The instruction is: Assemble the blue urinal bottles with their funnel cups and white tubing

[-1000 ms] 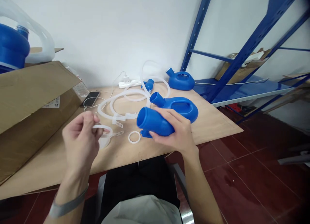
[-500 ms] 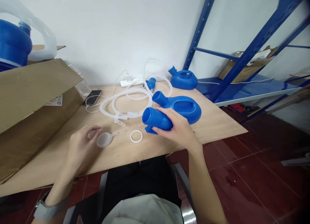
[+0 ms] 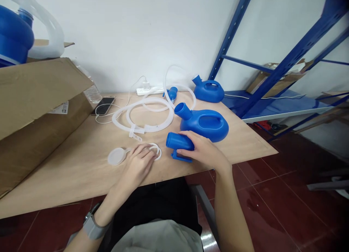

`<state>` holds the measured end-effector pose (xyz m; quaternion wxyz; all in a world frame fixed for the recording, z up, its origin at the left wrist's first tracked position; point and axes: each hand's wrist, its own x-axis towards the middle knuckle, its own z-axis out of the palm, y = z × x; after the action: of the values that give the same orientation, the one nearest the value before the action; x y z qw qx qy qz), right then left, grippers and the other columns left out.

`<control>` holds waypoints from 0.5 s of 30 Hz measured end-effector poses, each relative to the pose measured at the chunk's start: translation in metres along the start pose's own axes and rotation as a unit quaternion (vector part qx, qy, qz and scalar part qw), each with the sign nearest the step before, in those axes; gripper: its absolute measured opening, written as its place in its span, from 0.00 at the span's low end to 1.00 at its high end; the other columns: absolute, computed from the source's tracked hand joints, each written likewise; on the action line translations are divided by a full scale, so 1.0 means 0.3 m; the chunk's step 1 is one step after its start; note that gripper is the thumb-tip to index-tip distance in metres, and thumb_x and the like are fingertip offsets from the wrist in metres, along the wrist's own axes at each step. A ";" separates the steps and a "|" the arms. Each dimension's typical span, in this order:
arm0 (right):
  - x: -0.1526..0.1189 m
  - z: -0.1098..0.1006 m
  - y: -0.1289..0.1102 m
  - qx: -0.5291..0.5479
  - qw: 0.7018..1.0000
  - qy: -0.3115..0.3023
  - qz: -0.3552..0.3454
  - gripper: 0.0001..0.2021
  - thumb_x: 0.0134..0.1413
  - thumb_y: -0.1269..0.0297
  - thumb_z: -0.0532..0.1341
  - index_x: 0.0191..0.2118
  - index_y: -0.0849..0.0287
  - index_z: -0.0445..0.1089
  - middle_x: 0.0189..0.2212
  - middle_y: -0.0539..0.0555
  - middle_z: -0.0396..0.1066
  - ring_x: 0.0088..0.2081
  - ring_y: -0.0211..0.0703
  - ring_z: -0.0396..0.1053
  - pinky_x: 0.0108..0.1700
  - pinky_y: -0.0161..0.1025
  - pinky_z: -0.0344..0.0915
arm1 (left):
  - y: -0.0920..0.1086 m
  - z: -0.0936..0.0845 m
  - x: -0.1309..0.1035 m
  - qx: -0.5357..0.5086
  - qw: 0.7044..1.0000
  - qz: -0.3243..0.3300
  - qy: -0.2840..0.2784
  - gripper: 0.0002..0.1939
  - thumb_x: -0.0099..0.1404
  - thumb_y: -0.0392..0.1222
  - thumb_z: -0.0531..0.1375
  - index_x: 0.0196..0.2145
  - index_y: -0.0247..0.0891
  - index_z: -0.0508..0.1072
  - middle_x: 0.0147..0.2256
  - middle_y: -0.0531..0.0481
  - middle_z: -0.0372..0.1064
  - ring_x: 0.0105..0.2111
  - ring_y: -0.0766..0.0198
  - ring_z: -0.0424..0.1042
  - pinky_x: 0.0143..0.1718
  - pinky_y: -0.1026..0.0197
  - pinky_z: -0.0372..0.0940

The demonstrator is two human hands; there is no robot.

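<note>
My right hand (image 3: 203, 148) is wrapped round a blue plastic tube piece (image 3: 177, 141) with a wide open mouth facing left and a flat bracket below. My left hand (image 3: 140, 159) is low over the table with its fingers closed on a thin white ring (image 3: 149, 146), partly hidden by the fingers. It overlaps a second white ring (image 3: 159, 154) lying on the table. A translucent round cap (image 3: 116, 156) with a strap lies left of that hand. Behind my right hand stands a blue bottle (image 3: 203, 123) with a loop handle and an open slanted neck.
Coiled clear tubing (image 3: 122, 125) lies mid-table, with a blue bulb-shaped part (image 3: 172, 94) behind. Another blue bottle (image 3: 209, 91) stands at the back right beside blue shelving (image 3: 283, 103). A cardboard box (image 3: 40, 99) fills the left; a phone (image 3: 105, 105) lies near it.
My left hand has moved right, past the round cap, to the ring on the table. My right hand has lowered the blue tube piece slightly toward the table's front edge.
</note>
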<state>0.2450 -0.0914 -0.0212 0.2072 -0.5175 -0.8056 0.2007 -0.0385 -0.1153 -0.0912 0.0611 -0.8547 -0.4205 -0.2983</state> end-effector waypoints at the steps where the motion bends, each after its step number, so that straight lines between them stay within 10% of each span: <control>1: 0.008 0.004 0.001 0.002 1.000 0.006 0.001 0.27 0.63 0.51 0.70 0.65 0.45 0.69 0.63 0.53 0.74 0.62 0.62 0.74 0.63 0.63 0.72 | -0.005 0.000 -0.003 0.001 1.000 -0.002 -0.002 0.10 0.79 0.34 0.55 0.44 0.40 0.77 0.44 0.47 0.84 0.53 0.51 0.78 0.51 0.50 0.66; 9: 0.057 0.039 0.003 0.134 0.978 0.157 -0.035 0.39 0.60 0.46 0.72 0.73 0.43 0.61 0.67 0.57 0.68 0.67 0.62 0.69 0.68 0.63 0.67 | -0.009 -0.044 0.025 0.075 0.997 -0.015 -0.025 0.14 0.75 0.28 0.53 0.45 0.37 0.78 0.46 0.40 0.83 0.55 0.43 0.77 0.52 0.42 0.69; 15: 0.053 0.032 0.003 0.224 0.950 0.217 -0.024 0.43 0.56 0.47 0.75 0.73 0.47 0.61 0.64 0.60 0.70 0.63 0.62 0.71 0.64 0.61 0.72 | 0.132 -0.352 0.012 -0.095 0.994 -0.054 0.017 0.10 0.78 0.40 0.58 0.52 0.45 0.76 0.42 0.49 0.81 0.39 0.57 0.80 0.39 0.55 0.75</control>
<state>0.2344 -0.0776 -0.0276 0.4925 -0.4695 -0.6876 0.2534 -0.0553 -0.1757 0.0026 -0.0298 -0.8272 -0.4348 -0.3546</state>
